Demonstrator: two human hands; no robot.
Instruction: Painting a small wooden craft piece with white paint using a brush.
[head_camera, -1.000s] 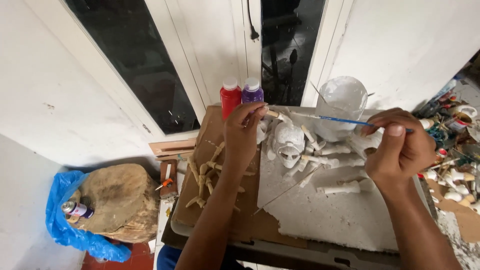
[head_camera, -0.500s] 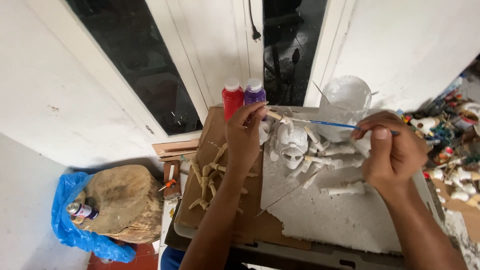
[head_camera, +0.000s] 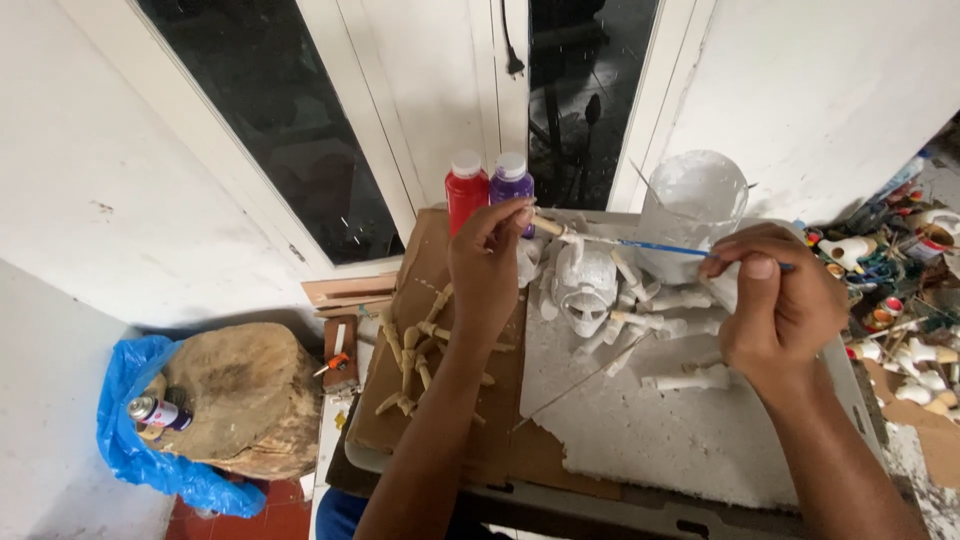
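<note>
My left hand (head_camera: 490, 262) pinches the wooden stick of a white-painted puppet figure (head_camera: 585, 285), holding it over a white foam slab (head_camera: 650, 410). In my right hand (head_camera: 778, 305) is a thin blue-handled paintbrush (head_camera: 655, 247), its tip touching the top of the figure near my left fingers. Several white-painted wooden limb pieces (head_camera: 690, 380) stand stuck in the foam around the figure. Bare wooden pieces (head_camera: 420, 350) lie on the cardboard sheet (head_camera: 400, 420) under my left forearm.
A red paint bottle (head_camera: 466, 192) and a purple one (head_camera: 511, 184) stand at the back by the window. A white-smeared plastic cup (head_camera: 692, 210) stands behind the foam. Small painted parts and pots (head_camera: 915, 300) crowd the right. A wood stump (head_camera: 245, 395), a blue bag (head_camera: 130, 430) and a spray can (head_camera: 155, 411) sit lower left.
My right hand has shifted slightly left and up with the brush, and the tip now rests near the figure's top. My left hand keeps its hold.
</note>
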